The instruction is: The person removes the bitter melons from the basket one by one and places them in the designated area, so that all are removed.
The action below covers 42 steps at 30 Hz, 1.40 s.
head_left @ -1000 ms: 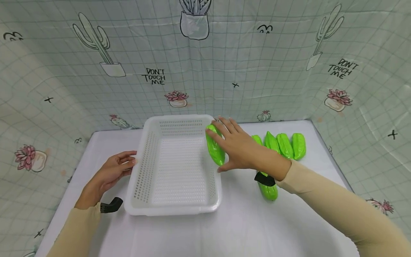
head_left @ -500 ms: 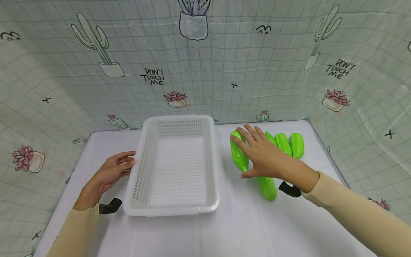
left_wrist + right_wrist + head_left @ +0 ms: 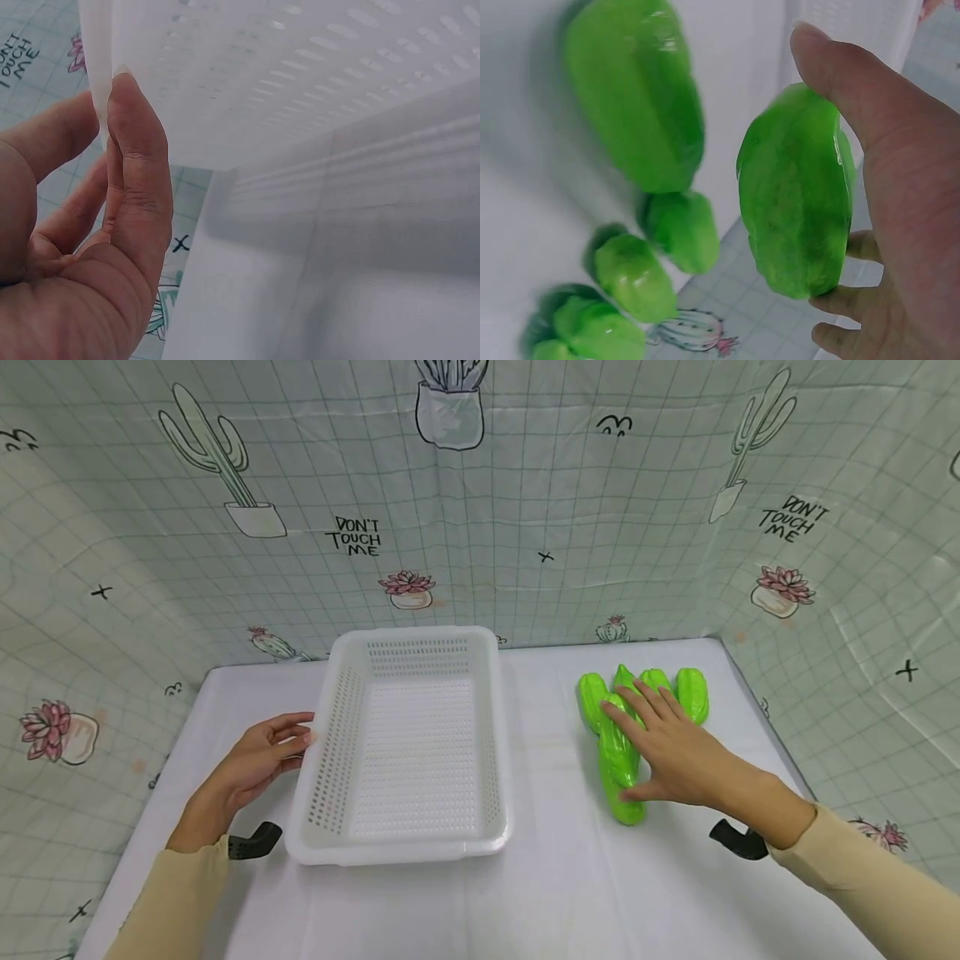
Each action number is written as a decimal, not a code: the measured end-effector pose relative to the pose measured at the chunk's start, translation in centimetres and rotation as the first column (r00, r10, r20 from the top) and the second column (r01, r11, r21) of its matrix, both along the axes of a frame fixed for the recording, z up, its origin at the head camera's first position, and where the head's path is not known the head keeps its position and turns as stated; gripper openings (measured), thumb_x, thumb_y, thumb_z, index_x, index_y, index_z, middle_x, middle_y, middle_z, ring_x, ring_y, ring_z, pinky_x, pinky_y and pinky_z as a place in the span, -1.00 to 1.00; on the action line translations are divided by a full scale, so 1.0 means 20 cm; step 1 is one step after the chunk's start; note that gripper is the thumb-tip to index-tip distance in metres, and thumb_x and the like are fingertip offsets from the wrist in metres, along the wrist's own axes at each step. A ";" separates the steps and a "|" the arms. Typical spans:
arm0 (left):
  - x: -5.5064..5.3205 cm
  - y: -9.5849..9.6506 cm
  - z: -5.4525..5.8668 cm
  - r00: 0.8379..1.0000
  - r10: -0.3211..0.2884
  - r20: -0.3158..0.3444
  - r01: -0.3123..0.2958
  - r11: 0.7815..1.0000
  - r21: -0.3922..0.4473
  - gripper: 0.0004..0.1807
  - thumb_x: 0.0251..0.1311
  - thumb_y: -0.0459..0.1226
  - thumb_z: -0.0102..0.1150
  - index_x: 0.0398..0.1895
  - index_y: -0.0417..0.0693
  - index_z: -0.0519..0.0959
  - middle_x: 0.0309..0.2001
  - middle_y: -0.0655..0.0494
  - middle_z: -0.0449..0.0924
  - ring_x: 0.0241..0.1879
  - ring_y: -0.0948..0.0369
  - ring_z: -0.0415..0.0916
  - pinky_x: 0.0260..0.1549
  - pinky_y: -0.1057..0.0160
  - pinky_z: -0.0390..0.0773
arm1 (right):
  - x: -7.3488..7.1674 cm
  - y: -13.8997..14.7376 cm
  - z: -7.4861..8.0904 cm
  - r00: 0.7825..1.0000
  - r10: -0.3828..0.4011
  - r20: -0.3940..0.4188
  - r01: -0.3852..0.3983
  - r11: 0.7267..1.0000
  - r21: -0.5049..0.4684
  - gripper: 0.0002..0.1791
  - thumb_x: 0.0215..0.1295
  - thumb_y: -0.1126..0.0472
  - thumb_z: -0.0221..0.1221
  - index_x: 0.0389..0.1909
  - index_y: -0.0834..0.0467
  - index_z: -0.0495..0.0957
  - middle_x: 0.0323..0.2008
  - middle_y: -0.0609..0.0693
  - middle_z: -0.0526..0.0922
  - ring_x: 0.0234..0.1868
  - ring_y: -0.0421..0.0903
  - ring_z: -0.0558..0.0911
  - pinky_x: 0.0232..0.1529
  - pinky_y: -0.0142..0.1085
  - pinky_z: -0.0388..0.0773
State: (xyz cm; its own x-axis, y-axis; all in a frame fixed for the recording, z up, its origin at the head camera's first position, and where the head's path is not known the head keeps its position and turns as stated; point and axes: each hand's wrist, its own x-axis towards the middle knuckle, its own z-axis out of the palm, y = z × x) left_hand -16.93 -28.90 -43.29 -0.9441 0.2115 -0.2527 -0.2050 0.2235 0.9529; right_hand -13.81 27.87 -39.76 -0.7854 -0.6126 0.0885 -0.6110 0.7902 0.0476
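My left hand (image 3: 255, 760) pinches the left rim of a white plastic basket (image 3: 401, 852) with perforated walls; the left wrist view shows its fingers (image 3: 139, 165) on either side of the rim. Inside the basket nothing lies. My right hand (image 3: 686, 756) holds a shiny green star fruit (image 3: 617, 743) between thumb and fingertips. In the right wrist view the held star fruit (image 3: 799, 195) hangs above the table, apart from the others. Below it lies another star fruit (image 3: 626, 812), partly covered in the head view.
Behind the right hand, several star fruits (image 3: 692, 693) lie on the white tablecloth (image 3: 551, 827) in a rough row, some partly hidden. A patterned grid curtain (image 3: 480, 527) stands behind the table and along both sides.
My right hand has carried the star fruit away from the basket's right rim, rightward and slightly nearer, over the other star fruits. The left hand stays at the basket's left rim.
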 end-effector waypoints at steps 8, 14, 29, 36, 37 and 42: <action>0.00 -0.01 0.01 1.000 0.001 0.003 -0.001 0.999 0.038 -0.30 0.55 -0.36 0.16 0.58 -0.45 0.12 -0.06 0.30 0.60 -0.12 0.36 0.69 -0.12 0.37 0.72 | 0.05 0.14 -0.05 0.999 -0.050 0.016 0.050 0.999 0.012 0.36 -0.21 -0.30 0.66 0.55 0.25 0.23 0.50 0.42 0.25 0.54 0.50 0.14 0.45 0.45 0.16; -0.01 0.00 0.02 1.000 0.002 -0.002 -0.002 0.999 0.049 -0.32 0.55 -0.36 0.17 0.57 -0.45 0.14 -0.06 0.29 0.60 -0.14 0.35 0.70 -0.13 0.37 0.72 | 0.08 0.23 -0.10 0.999 -0.050 -0.001 0.050 0.999 0.007 0.36 -0.27 -0.27 0.69 0.52 0.24 0.25 0.47 0.42 0.28 0.49 0.51 0.19 0.39 0.45 0.24; 0.00 0.00 0.01 1.000 0.013 0.004 -0.013 1.000 0.028 -0.32 0.56 -0.36 0.15 0.58 -0.44 0.13 -0.06 0.29 0.60 -0.13 0.35 0.70 -0.11 0.36 0.73 | 0.12 0.30 -0.24 0.999 0.012 -0.036 -0.013 1.000 -0.015 0.39 -0.43 -0.30 0.73 0.46 0.23 0.31 0.40 0.42 0.37 0.43 0.48 0.30 0.36 0.40 0.28; 0.00 -0.01 0.01 1.000 0.018 0.013 -0.018 0.999 0.037 -0.32 0.56 -0.37 0.15 0.58 -0.44 0.13 -0.07 0.29 0.62 -0.13 0.35 0.70 -0.12 0.36 0.73 | 0.11 0.29 -0.27 1.000 0.000 0.008 0.000 1.000 -0.008 0.39 -0.39 -0.31 0.71 0.47 0.24 0.30 0.45 0.42 0.32 0.46 0.48 0.26 0.39 0.38 0.24; 0.00 0.00 0.01 1.000 0.019 0.014 -0.019 0.999 0.036 -0.32 0.56 -0.37 0.15 0.58 -0.44 0.13 -0.07 0.30 0.62 -0.13 0.35 0.70 -0.12 0.36 0.73 | 0.11 0.29 -0.27 1.000 -0.005 0.021 0.005 1.000 -0.007 0.39 -0.37 -0.31 0.71 0.48 0.24 0.29 0.46 0.42 0.30 0.47 0.48 0.24 0.40 0.38 0.23; 0.00 0.00 0.01 1.000 0.023 0.013 -0.023 0.999 0.031 -0.32 0.56 -0.37 0.15 0.58 -0.44 0.13 -0.07 0.30 0.61 -0.14 0.36 0.70 -0.13 0.37 0.72 | 0.10 0.29 -0.29 0.999 -0.005 0.050 0.006 1.000 -0.016 0.40 -0.34 -0.31 0.70 0.51 0.24 0.26 0.49 0.43 0.27 0.50 0.47 0.19 0.44 0.38 0.19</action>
State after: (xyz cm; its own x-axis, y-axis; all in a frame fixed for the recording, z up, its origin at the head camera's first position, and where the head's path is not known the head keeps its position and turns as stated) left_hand -16.85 -28.88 -43.12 -0.9455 0.1976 -0.2587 -0.2223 0.1888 0.9565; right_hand -11.80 33.76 -45.52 -0.7924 -0.6072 0.0585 -0.6081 0.7939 0.0041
